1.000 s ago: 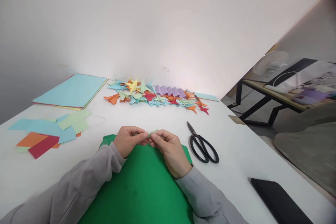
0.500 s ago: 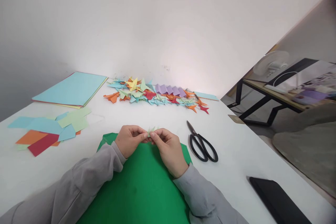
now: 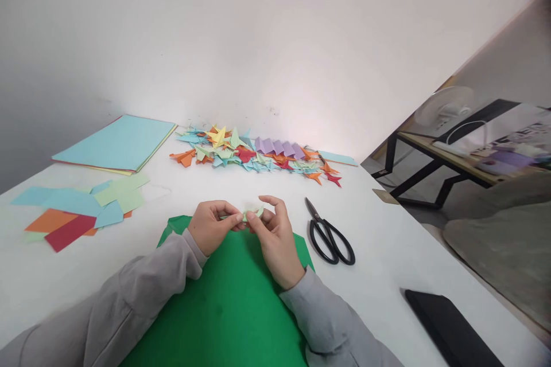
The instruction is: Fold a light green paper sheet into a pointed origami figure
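Note:
Both my hands meet over the far edge of a green paper sheet [image 3: 232, 304] on the white table [image 3: 387, 241]. My left hand [image 3: 210, 226] pinches one end of a small pale green folded paper piece [image 3: 252, 213]. My right hand [image 3: 273, 235] pinches its other end, with the index finger raised and curled above it. Most of the small piece is hidden by my fingertips. Grey sleeves cover both forearms.
Black scissors [image 3: 329, 235] lie shut just right of my right hand. A heap of coloured folded paper shapes [image 3: 258, 155] lies along the wall. A stack of paper sheets [image 3: 118, 143] and loose cut scraps [image 3: 77, 209] lie at left. A black flat object [image 3: 447, 330] lies front right.
My right index finger has lifted and curled above the small paper piece. Both hands have stayed in place on it.

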Demonstrator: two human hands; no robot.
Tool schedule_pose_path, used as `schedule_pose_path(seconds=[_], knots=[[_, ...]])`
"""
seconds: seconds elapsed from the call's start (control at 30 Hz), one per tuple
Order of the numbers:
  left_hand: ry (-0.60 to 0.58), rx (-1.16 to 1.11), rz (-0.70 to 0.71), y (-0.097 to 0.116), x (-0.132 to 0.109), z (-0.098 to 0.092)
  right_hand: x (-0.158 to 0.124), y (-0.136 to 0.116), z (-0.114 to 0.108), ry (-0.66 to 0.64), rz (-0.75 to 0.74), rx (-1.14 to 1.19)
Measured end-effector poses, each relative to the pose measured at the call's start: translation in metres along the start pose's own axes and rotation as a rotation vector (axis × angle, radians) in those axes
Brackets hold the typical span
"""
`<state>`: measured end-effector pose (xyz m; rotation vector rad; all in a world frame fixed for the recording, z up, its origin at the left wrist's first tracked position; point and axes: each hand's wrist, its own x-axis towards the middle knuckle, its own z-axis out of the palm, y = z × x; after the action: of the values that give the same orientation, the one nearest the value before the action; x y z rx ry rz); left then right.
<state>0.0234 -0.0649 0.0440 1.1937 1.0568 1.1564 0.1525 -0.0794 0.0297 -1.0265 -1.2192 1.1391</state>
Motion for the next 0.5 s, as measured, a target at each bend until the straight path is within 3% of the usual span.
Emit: schedule_pose_path(seconds=[0.23, 0.5], knots=[[-0.08, -0.016, -0.065, -0.0022, 0.0019, -0.0027, 0.0035, 0.0, -0.0025, -0.044, 0.08, 0.032], [-0.078, -0.18, -0.196, -0.0071, 0.0031, -0.0027, 0.0059, 0.002, -0.0037, -0.031, 0.071, 0.025]])
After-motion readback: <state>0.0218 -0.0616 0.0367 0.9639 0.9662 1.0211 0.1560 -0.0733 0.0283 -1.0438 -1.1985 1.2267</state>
